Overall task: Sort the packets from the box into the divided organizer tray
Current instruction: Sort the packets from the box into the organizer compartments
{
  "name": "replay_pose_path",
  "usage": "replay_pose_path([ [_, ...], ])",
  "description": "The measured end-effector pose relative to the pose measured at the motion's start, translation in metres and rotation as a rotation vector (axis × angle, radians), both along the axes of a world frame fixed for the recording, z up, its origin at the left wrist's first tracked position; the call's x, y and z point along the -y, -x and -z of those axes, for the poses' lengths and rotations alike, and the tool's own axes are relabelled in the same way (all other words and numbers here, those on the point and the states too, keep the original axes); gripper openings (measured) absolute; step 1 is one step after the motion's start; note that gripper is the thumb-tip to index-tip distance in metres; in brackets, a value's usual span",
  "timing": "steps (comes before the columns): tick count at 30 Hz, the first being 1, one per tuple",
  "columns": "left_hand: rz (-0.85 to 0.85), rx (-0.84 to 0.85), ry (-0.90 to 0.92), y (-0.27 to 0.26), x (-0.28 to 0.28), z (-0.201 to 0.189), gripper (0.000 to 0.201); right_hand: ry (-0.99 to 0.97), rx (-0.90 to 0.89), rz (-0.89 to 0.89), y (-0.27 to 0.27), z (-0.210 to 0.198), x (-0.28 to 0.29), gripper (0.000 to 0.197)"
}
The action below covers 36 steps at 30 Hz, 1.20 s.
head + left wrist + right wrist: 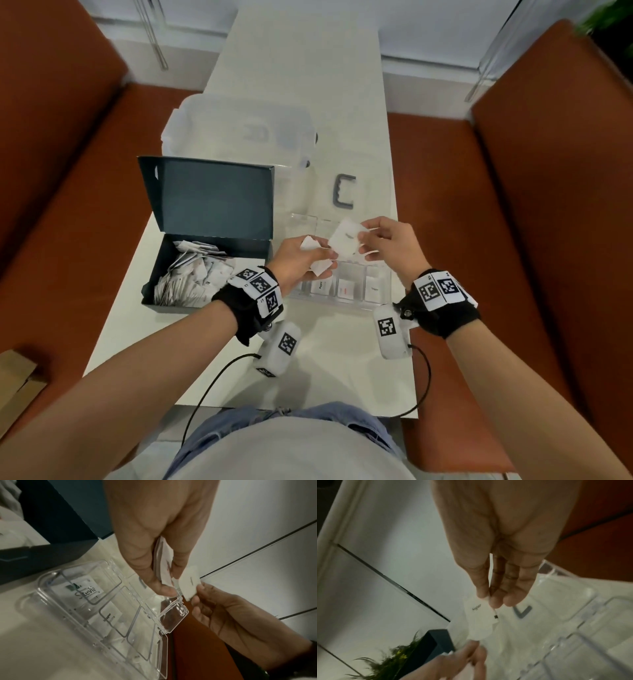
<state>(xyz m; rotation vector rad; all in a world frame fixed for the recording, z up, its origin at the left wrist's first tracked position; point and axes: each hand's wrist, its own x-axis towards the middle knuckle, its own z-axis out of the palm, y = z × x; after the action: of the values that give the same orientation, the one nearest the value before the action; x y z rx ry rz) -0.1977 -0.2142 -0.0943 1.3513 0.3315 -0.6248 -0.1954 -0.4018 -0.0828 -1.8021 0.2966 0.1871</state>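
Packets (317, 255) sit gripped in the left hand (297, 258) above the organizer tray (383, 301) on the bench (308, 363) beside the box (161, 270); left wrist view shows that stack (163, 563) clasped, while right wrist view shows the right hand (498, 566) pinching a Sugar packet (479, 616).

Over the tray: the left hand (301, 255) and right hand (388, 245) hang above the clear organizer tray (375, 303), covering its middle cells.
Left of centre: the dark box (161, 274), lid upright, walls off that side.
Upper centre: a clear bin (205, 116) and grey handle (344, 192) stand behind the tray.
Lower centre: bare worktop (325, 377), crossed only by a cable (212, 377).
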Motion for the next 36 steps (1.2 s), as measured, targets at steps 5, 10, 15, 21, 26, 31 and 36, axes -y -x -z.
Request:
replay_pose_path([
  [5,0.015,-0.031,-0.027,0.002,0.004,0.003,0.021,0.449,-0.104,-0.054,0.002,0.018,0.047,0.011],
  [10,0.004,-0.039,-0.051,0.006,0.005,0.002,0.02,0.828,-0.281,-0.279,0.012,0.038,0.051,0.018],
  [15,0.006,-0.039,-0.078,0.01,0.006,0.0,0.024,0.826,-0.253,-0.309,0.019,0.052,0.039,0.028],
  [21,0.002,-0.039,-0.095,0.011,0.003,0.003,0.026,0.855,-0.182,-0.318,0.019,0.059,0.038,0.025],
  [26,0.002,-0.044,-0.09,0.011,0.001,0.005,0.026,0.992,-0.068,-0.412,0.017,0.065,0.041,0.022],
  [31,0.0,-0.04,-0.089,0.011,0.0,0.007,0.023,1.235,-0.098,-0.652,0.017,0.067,0.038,0.033],
  [36,0.006,-0.049,-0.089,0.009,-0.003,0.006,0.023,1.293,-0.103,-0.661,0.02,0.076,0.035,0.036],
])
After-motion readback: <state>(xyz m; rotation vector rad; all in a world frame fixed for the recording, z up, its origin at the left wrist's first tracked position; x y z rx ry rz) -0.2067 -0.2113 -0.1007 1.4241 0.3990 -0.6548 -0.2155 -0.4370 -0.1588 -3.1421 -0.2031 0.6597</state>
